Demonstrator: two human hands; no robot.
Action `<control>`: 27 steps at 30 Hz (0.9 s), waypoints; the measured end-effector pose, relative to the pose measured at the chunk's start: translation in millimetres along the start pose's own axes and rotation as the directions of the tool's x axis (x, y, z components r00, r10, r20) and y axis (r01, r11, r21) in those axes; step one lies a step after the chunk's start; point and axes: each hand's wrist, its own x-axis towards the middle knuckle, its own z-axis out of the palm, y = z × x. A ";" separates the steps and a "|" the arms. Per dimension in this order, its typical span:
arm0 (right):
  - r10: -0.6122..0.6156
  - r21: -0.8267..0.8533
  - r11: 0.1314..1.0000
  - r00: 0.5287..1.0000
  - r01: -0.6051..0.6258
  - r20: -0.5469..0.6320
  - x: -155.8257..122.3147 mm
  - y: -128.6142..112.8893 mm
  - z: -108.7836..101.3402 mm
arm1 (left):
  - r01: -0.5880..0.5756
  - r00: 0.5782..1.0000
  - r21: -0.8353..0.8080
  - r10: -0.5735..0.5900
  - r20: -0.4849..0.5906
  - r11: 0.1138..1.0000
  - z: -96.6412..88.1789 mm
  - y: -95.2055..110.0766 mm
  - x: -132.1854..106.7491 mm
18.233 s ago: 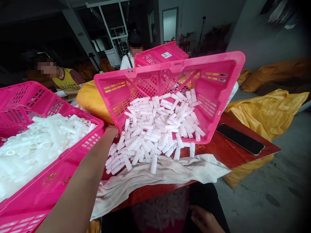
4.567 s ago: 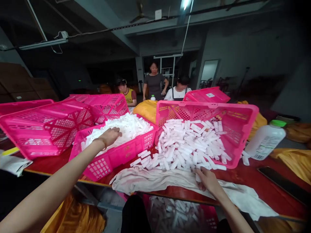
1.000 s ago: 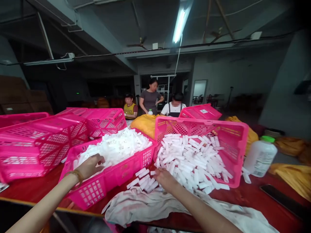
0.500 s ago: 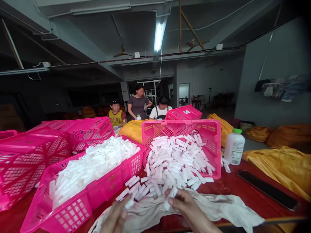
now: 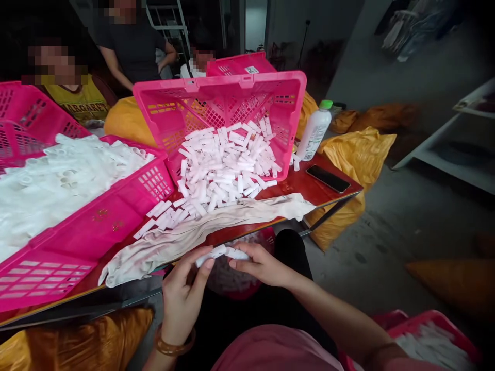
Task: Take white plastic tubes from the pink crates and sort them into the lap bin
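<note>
White plastic, to judge by the look, is what we are handling: two short, hollow tubes, out past the near edge of the red tabletop and above the lap. Our left hand is pinching the left tube between thumb and forefinger; our right hand is gripping the right tube in much the same way. The inner ends are meeting or nearly meeting, and we are not managing to tell whether they are joined.

We are judging each piece to be light and fairly stiff, smooth enough to slip or roll, and unlikely to break under a gentle squeeze. Mid-length seems the best place for gripping, with fingertips lying across the barrel and both ends staying free.

Behind the crumpled off-white cloth, similar loose tubes are lying in and before a tipped pink crate, while a slatted pink crate on our left is holding a heap of them.
</note>
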 end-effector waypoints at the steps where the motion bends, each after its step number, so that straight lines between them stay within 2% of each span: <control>1: -0.020 -0.059 0.998 1.000 0.021 0.015 -0.9 -0.7 2.0 | -0.046 0.999 0.014 0.046 0.030 0.999 0.0 1.7 -1.8; 3: -0.091 -0.244 0.966 0.996 0.090 0.005 -3.8 -1.1 7.5 | -0.093 0.988 0.006 0.092 0.123 0.996 -0.1 3.6 -4.0; 4: -0.145 -0.363 0.922 0.989 0.132 -0.007 -5.2 -0.7 10.8 | -0.084 0.981 0.002 0.082 0.176 0.996 0.4 3.9 -4.3; 6: -0.245 -0.560 0.806 0.969 0.190 -0.024 -6.4 0.1 17.2 | -0.010 0.969 0.002 0.009 0.245 1.000 3.3 3.5 -4.2; 7: -0.272 -0.601 0.773 0.962 0.204 -0.023 -6.2 0.0 19.9 | 0.032 0.967 0.002 -0.032 0.255 0.999 5.3 2.8 -4.2; 8: -0.277 -0.597 0.773 0.961 0.214 -0.015 -5.4 -0.7 21.6 | 0.072 0.965 -0.006 -0.068 0.252 0.997 7.3 1.6 -4.2; 12: -0.195 -0.355 0.913 0.979 0.203 0.057 -0.4 -7.9 19.0 | 0.162 0.969 -0.159 -0.127 0.213 0.974 6.8 -6.8 -4.3; 15: -0.148 -0.241 0.954 0.980 0.178 0.135 0.5 -10.5 15.8 | 0.091 0.979 -0.193 -0.052 0.197 0.977 -1.4 -11.4 -3.0; 17: -0.133 -0.273 0.948 0.983 0.162 0.124 -0.5 -8.1 18.1 | 0.059 0.964 -0.138 -0.021 0.264 0.989 -4.6 -10.2 -3.1; 19: -0.134 -0.398 0.907 0.990 0.137 0.037 -2.1 -3.3 22.8 | 0.110 0.949 -0.099 -0.075 0.308 0.989 -3.4 -6.6 -5.2; 21: -0.150 -0.485 0.868 0.988 0.110 -0.044 -3.3 1.4 26.3 | 0.190 0.945 -0.100 -0.154 0.287 0.977 1.0 -3.6 -9.3; 22: -0.144 -0.466 0.878 0.989 0.108 -0.043 -3.8 3.1 26.6 | 0.214 0.946 -0.113 -0.176 0.274 0.970 3.4 -3.3 -11.8; 24: -0.077 -0.288 0.954 0.996 0.088 0.046 -4.6 5.0 24.5 | 0.206 0.952 -0.154 -0.162 0.258 0.966 7.0 -5.7 -16.7; 25: -0.022 -0.162 0.986 0.992 0.043 0.124 -4.9 5.5 22.7 | 0.177 0.957 -0.172 -0.129 0.260 0.969 8.1 -8.2 -18.8; 27: 0.070 0.029 0.996 0.959 -0.081 0.273 -6.0 6.1 19.5 | 0.108 0.962 -0.194 -0.053 0.268 0.975 9.2 -13.9 -21.8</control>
